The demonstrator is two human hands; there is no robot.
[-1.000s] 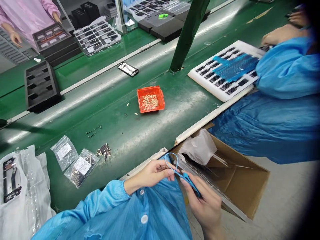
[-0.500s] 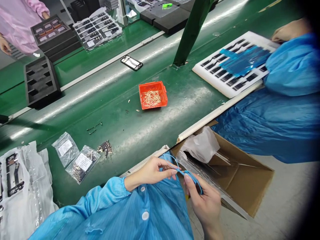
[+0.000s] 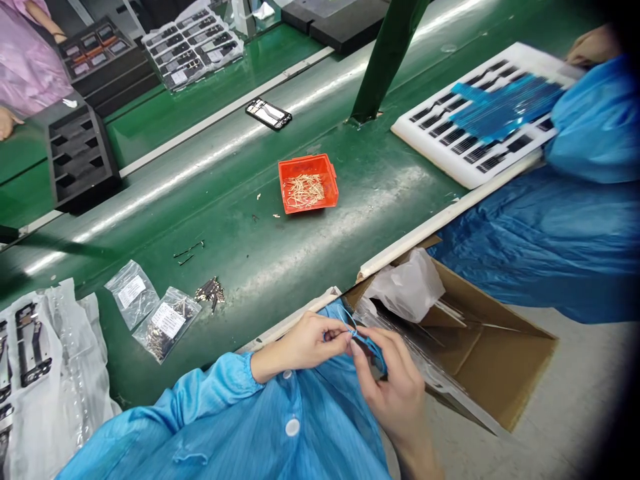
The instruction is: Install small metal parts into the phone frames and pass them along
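Note:
Both my hands meet in front of my chest, below the edge of the green belt [image 3: 260,240]. My left hand [image 3: 310,343] pinches one end of a thin blue band [image 3: 367,345]. My right hand [image 3: 393,383] has its fingers curled round the other part of the band, thumb and forefinger touching my left fingertips. I wear a blue smock with white buttons. An open cardboard box [image 3: 480,360] with a clear plastic bag sits just right of my hands.
An orange tray [image 3: 308,183] of small gold parts sits mid-belt. Two small labelled bags [image 3: 150,310] and loose pins [image 3: 211,292] lie near the left. A white tray [image 3: 480,117] lies before a co-worker in blue at right. Black trays [image 3: 83,160] stand beyond.
My right hand has moved up and left to meet my left hand, bunching the blue band between the fingers. The view has shifted slightly downward.

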